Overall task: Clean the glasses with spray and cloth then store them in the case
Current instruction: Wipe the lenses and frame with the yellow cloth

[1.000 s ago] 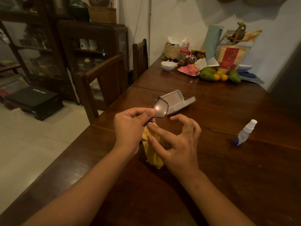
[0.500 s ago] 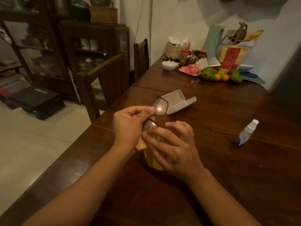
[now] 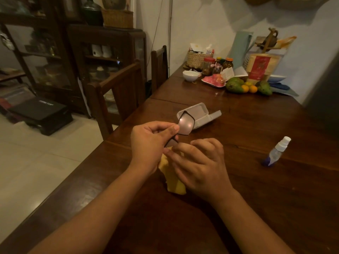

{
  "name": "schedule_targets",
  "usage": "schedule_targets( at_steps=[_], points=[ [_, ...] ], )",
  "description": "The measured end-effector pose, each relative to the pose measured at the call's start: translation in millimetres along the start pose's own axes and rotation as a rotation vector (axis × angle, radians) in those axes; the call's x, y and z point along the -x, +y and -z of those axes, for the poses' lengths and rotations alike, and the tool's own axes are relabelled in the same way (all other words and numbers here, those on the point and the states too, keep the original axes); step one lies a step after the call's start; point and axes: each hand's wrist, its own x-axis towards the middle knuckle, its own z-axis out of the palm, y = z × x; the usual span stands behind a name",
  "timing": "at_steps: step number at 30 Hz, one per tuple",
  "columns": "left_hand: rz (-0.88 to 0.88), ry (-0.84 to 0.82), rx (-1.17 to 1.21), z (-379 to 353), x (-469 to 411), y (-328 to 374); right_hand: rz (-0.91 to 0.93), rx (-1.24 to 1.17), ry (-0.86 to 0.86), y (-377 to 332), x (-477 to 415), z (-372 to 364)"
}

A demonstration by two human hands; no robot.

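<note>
pinching the glasses by the frame with my left hand, i hold them over the table; my right hand grips the yellow cloth at the lower lens. open case just beyond, spray bottle well right.

fruit, bowl, wooden chair
</note>
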Motion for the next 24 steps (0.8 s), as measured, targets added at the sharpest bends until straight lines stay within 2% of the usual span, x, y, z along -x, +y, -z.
schedule_targets(
  at_steps=[3,8,14,17,20,24],
  points=[
    [-0.007,-0.011,-0.012,0.9,0.1,-0.6,-0.015,-0.028,0.023,1.3,-1.0,1.2],
    [0.023,0.012,-0.001,0.7,-1.9,-0.4,0.094,-0.051,0.031,-1.3,-1.4,2.1],
    [0.022,-0.015,-0.003,0.9,-0.7,-0.4,0.03,0.01,0.053,0.2,-0.4,1.3],
    [0.046,-0.012,0.007,2.2,-2.1,-0.8,0.09,-0.016,0.018,-0.9,-0.5,-0.3],
    [0.02,-0.019,0.007,4.5,-3.4,-2.6,0.135,-0.062,0.056,6.8,2.5,0.0],
    [-0.045,-0.052,-0.064,8.0,-6.1,-4.2,-0.026,-0.204,0.201,15.4,6.5,-0.4]
  ],
)
